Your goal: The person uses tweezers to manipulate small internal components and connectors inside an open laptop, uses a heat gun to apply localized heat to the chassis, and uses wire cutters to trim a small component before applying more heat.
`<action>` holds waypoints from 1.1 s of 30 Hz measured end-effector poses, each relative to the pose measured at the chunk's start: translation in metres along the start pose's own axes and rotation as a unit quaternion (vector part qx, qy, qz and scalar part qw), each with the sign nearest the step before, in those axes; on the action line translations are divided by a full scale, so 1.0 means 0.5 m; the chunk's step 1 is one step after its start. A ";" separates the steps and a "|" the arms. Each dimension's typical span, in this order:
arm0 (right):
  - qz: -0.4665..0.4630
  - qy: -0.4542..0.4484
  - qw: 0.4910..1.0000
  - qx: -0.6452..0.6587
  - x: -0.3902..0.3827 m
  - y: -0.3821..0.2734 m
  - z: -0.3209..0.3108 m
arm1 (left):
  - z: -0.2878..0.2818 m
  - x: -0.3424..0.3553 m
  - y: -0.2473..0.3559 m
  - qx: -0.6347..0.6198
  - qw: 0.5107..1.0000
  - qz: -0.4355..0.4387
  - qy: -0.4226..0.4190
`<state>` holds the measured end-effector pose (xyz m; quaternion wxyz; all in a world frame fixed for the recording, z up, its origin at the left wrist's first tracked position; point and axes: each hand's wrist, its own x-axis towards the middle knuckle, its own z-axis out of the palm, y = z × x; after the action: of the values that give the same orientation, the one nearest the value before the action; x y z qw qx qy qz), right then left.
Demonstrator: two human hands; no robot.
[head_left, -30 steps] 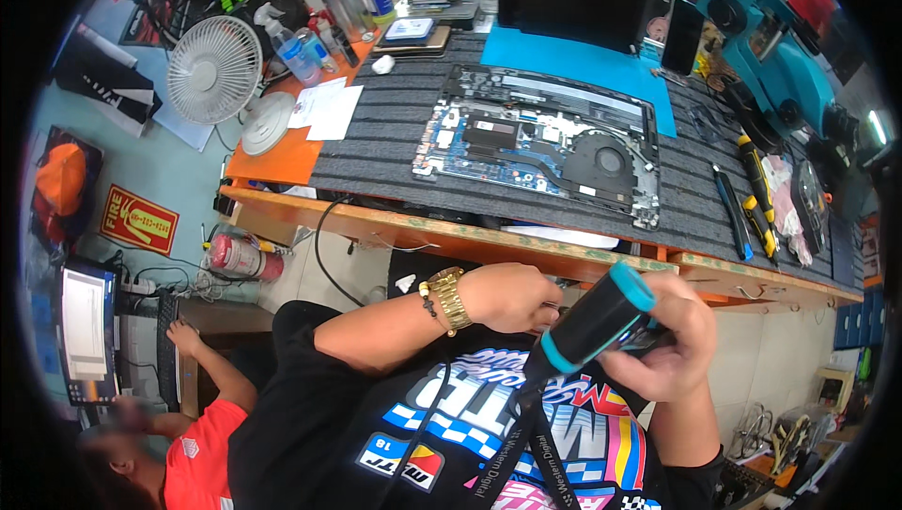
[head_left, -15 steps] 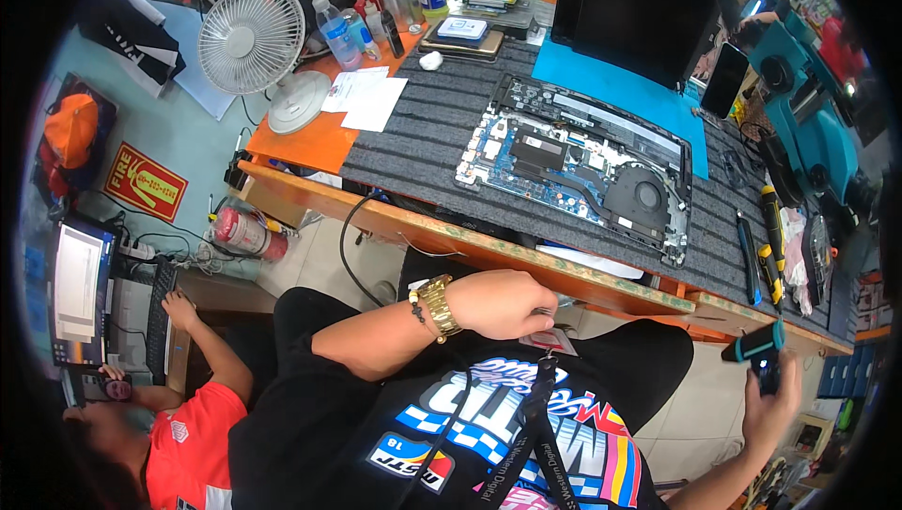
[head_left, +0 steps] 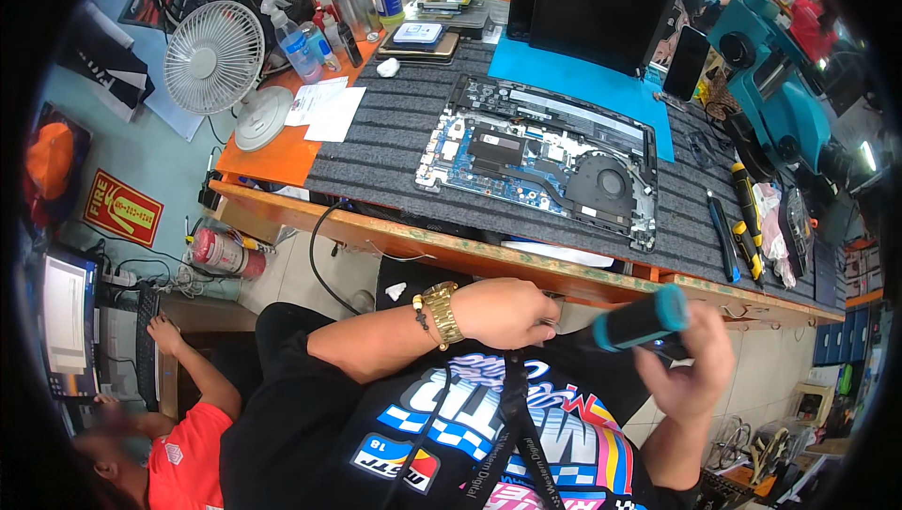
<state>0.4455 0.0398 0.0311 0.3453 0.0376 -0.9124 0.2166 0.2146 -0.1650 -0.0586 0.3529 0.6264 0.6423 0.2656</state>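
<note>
My right hand is wrapped round the grip of a black cylindrical power tool with teal ends, slightly blurred by motion. The tool is held in front of the table edge, over my lap. Closer to the middle, my left hand is closed, thumb against curled fingers; whatever they may hold is hidden. Beyond both hands, an opened laptop base lies on the grey striped mat, apart from them. Its blue circuit board, round black fan and long battery are exposed.
Yellow-black screwdrivers and a blue-black utility knife lie at the mat's right. Behind them stands a teal microscope. A dark monitor is at the back. A white fan stands left. Someone in red sits at a keyboard.
My right hand has brought the tool leftward and up, close to my left hand. The view has shifted slightly, and my left hand remains closed near the table edge.
</note>
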 end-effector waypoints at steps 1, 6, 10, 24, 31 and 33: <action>-0.037 -0.015 0.999 -0.037 0.041 -0.021 0.026 | 0.002 -0.007 0.001 0.002 1.000 -0.002 0.004; -0.079 -0.022 0.996 0.025 0.107 -0.048 0.098 | 0.019 -0.009 -0.015 -0.102 0.987 0.112 0.051; -0.065 -0.074 0.995 -0.022 0.095 -0.015 0.071 | -0.008 -0.025 0.008 -0.057 0.998 -0.008 -0.001; 0.287 -0.046 0.953 -0.081 -0.122 -0.002 -0.341 | -0.046 -0.039 -0.018 -0.030 0.999 -0.033 0.016; 0.293 0.061 0.891 -0.342 -0.180 0.063 -0.309 | -0.043 -0.005 -0.001 -0.048 0.999 -0.010 -0.001; 0.249 0.032 0.897 -0.364 -0.215 0.090 -0.287 | -0.054 0.005 0.029 -0.048 0.999 -0.025 -0.006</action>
<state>0.6054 0.1323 0.0407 0.2989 -0.3260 -0.8954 -0.0513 0.2025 -0.1586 -0.0312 0.3927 0.5946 0.6419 0.2831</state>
